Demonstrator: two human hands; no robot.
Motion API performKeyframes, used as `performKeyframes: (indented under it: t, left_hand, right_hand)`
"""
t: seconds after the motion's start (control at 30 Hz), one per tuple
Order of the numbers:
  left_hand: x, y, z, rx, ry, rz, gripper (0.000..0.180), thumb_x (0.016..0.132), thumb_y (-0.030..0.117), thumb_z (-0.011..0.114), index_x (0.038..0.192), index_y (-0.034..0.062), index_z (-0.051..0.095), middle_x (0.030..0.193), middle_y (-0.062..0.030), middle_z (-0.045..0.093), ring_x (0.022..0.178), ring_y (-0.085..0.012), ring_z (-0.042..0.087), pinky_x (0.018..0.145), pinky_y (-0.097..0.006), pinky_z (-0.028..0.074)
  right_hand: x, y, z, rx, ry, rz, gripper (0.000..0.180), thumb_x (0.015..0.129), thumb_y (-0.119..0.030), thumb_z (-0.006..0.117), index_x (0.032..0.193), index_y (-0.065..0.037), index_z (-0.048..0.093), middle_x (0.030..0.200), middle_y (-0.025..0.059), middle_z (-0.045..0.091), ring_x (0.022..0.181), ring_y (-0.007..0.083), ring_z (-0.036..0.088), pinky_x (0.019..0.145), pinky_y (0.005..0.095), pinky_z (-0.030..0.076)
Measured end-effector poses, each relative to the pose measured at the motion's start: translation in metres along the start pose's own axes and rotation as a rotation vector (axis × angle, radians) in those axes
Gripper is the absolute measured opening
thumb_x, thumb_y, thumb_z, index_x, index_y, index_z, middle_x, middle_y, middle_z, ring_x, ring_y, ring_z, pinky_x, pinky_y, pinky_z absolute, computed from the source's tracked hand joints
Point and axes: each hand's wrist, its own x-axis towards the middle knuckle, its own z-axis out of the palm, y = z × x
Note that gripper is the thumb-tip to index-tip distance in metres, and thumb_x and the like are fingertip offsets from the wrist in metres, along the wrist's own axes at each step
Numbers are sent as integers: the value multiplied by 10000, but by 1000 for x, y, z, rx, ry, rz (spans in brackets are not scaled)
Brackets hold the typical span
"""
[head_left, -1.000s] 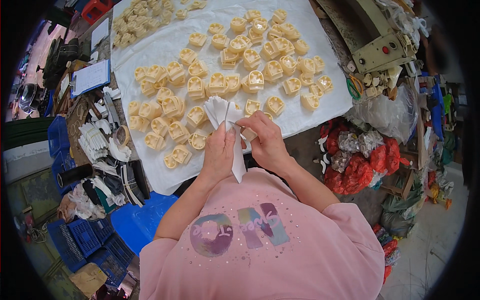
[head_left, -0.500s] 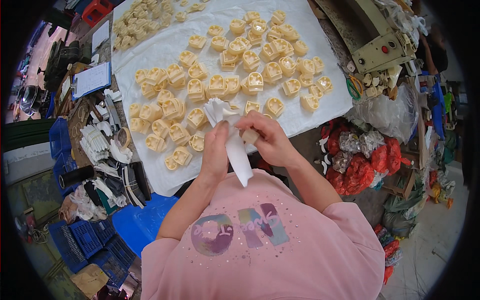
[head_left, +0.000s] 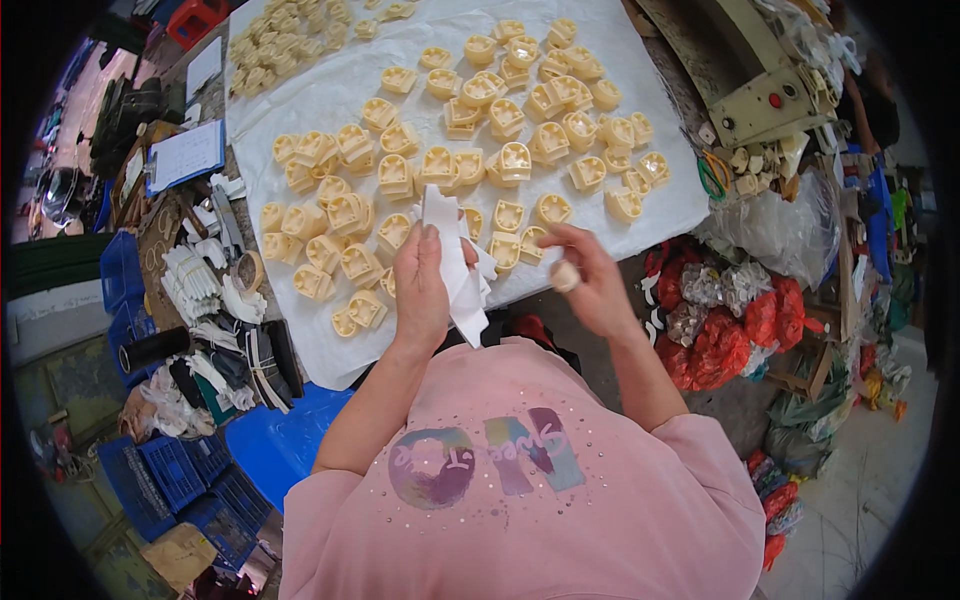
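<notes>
My left hand (head_left: 420, 290) grips a bundle of white strips (head_left: 458, 275) upright at the table's front edge, thumb on the near side. To its right, my right hand (head_left: 597, 285) is raised near the table edge, apart from the strips and slightly blurred. A small pale rounded piece (head_left: 565, 276) is tucked in its curled fingers; its exact kind cannot be made out. Beyond both hands, many cream-coloured hollow moulded pieces (head_left: 510, 160) are spread over the white-covered table (head_left: 640, 110), some stacked or leaning on each other.
Smaller cream parts (head_left: 285, 45) are heaped at the far left. A side bench on the left holds a clipboard (head_left: 185, 157) and more white strips (head_left: 190, 285). A blue stool (head_left: 285, 440) and blue crates (head_left: 150, 480) stand below. Red bags (head_left: 715, 345) and a machine (head_left: 765, 105) are at right.
My right hand has pulled away from the white strips to the right, carrying the small pale piece. The left hand still holds the strips, now turned more upright.
</notes>
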Motion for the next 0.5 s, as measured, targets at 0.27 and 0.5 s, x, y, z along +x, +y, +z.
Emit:
performKeyframes:
  t: [0.27, 0.5]
  left_hand:
    - [7, -1, -2, -90, 18, -44, 296, 958, 243, 325, 1050, 11, 484, 728, -40, 513, 649, -120, 495, 616, -243, 418]
    - [7, -4, -7, -310, -70, -208, 266, 948, 220, 338, 995, 9, 494, 846, -63, 516, 740, -126, 486, 690, -265, 411]
  right_hand:
    - [-25, 41, -12, -212, -141, 57, 425, 753, -60, 612, 1160, -44, 492, 764, 115, 595, 702, 191, 578, 672, 274, 465]
    - [-91, 123, -114, -1207, 151, 401, 241, 788, -51, 590, 1023, -19, 550, 913, 116, 585, 872, 186, 577, 776, 288, 458]
